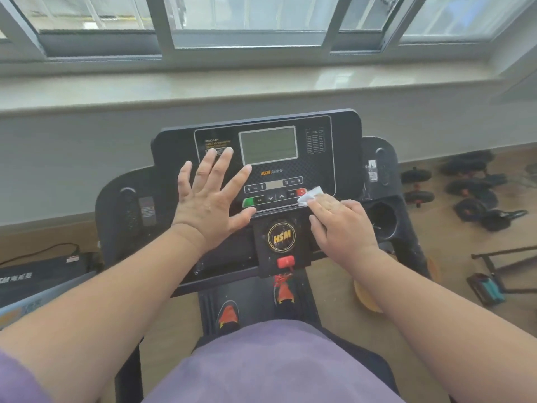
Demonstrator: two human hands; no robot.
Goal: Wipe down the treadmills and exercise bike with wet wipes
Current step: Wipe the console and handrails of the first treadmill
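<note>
A black treadmill console [345, 158] with a grey screen [268, 145] and a row of buttons stands before me. My left hand [210, 199] lies flat with fingers spread on the console's left side, beside the screen. My right hand [340, 225] presses a white wet wipe [309, 196] against the lower right of the button row, by the red button. Most of the wipe is hidden under my fingers. A round HSM badge [281, 237] and a red safety key [286, 261] sit below the buttons.
A cup holder [382, 219] sits at the console's right. Several black dumbbells [465, 193] lie on the wooden floor at right, with a metal frame [499, 269] nearer. Another treadmill's deck [37, 277] is at left. A window sill [261, 82] runs behind.
</note>
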